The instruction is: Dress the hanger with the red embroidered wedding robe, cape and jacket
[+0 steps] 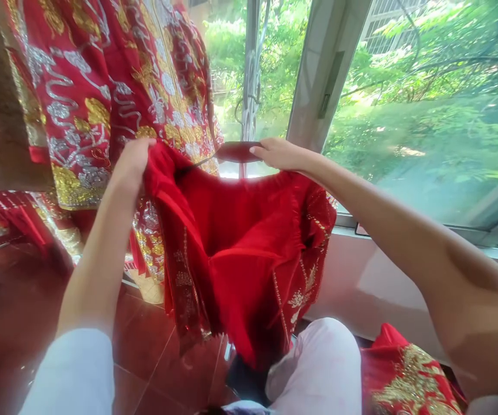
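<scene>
I hold up a red embroidered skirt by its waistband, its plain red lining facing me. My left hand is closed on the left end of the waistband. My right hand pinches the right end of the waistband together with a dark red hanger bar. Gold and silver embroidery runs down the skirt's panels. My legs in white trousers are below it.
A red jacket with gold and silver embroidery hangs at the upper left, close to the skirt. A window with greenery outside fills the right. More red embroidered cloth lies at the lower right. The floor is red tile.
</scene>
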